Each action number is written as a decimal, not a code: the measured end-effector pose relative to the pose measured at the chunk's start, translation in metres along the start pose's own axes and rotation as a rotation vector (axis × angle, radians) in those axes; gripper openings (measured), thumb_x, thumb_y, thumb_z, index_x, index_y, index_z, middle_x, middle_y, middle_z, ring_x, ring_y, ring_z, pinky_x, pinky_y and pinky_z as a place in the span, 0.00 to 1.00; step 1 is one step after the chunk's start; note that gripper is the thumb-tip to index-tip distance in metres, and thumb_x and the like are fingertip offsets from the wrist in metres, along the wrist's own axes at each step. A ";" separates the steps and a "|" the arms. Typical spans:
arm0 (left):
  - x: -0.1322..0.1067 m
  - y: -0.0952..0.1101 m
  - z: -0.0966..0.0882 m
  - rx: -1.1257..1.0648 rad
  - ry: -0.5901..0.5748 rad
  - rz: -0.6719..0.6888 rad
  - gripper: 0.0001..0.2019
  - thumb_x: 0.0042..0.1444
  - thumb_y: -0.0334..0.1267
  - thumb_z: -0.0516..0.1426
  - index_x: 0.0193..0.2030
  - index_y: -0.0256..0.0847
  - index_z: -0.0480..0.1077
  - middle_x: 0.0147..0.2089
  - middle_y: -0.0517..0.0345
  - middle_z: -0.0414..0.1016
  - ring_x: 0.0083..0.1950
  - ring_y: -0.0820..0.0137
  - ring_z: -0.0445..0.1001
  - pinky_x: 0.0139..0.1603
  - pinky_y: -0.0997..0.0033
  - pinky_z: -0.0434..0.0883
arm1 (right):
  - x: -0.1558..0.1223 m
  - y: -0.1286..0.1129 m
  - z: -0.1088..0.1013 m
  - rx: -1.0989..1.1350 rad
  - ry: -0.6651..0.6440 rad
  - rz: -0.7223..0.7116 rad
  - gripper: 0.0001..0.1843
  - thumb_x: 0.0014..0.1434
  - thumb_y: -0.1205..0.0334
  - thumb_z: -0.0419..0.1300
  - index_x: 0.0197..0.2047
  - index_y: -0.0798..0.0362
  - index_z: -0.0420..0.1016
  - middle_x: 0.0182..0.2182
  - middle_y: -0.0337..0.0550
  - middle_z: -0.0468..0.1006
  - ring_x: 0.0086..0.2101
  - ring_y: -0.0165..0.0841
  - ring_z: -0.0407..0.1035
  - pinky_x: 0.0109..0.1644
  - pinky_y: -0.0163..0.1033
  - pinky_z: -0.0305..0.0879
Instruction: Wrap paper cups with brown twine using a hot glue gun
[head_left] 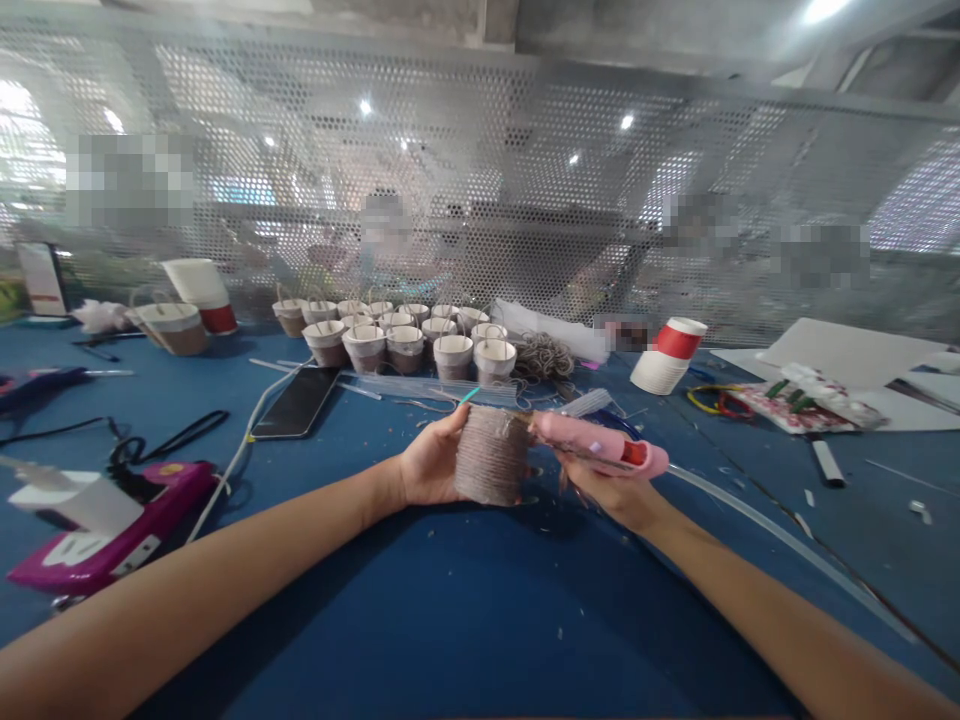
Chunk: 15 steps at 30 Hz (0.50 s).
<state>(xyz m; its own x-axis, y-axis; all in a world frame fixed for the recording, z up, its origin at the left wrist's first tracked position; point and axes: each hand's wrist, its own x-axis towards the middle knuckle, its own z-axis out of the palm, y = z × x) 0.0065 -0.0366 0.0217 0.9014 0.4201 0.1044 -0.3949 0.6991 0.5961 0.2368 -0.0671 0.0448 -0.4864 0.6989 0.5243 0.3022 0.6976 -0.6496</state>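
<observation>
My left hand [429,462] is wrapped round a small cup covered in brown twine [491,455], holding it upright just above the blue table [465,600]. My right hand [611,488] grips a pink glue gun [600,440] whose nozzle points left at the cup's upper right edge. A clear glue stick trails out of the gun's back toward the right. Both hands are closed on what they hold.
Several twine-wrapped cups [405,345] stand in rows at the back, beside a twine bundle [541,358] and stacked red-and-white paper cups [667,355]. A black phone [296,402], a magenta glue gun [112,530], cables and white card sheets [847,355] lie around. A perforated metal screen closes the far side.
</observation>
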 end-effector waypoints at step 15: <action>-0.002 0.001 -0.006 -0.042 0.070 -0.016 0.33 0.59 0.61 0.49 0.55 0.31 0.70 0.50 0.41 0.77 0.52 0.56 0.74 0.56 0.47 0.64 | -0.003 0.004 -0.003 -0.392 -0.078 -0.107 0.10 0.51 0.70 0.56 0.33 0.48 0.76 0.22 0.40 0.71 0.29 0.36 0.70 0.33 0.38 0.69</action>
<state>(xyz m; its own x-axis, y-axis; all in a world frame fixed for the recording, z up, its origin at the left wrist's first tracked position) 0.0030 -0.0332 0.0169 0.8935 0.4475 0.0386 -0.3892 0.7287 0.5635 0.2418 -0.0660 0.0429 -0.5879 0.6156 0.5248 0.5284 0.7835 -0.3270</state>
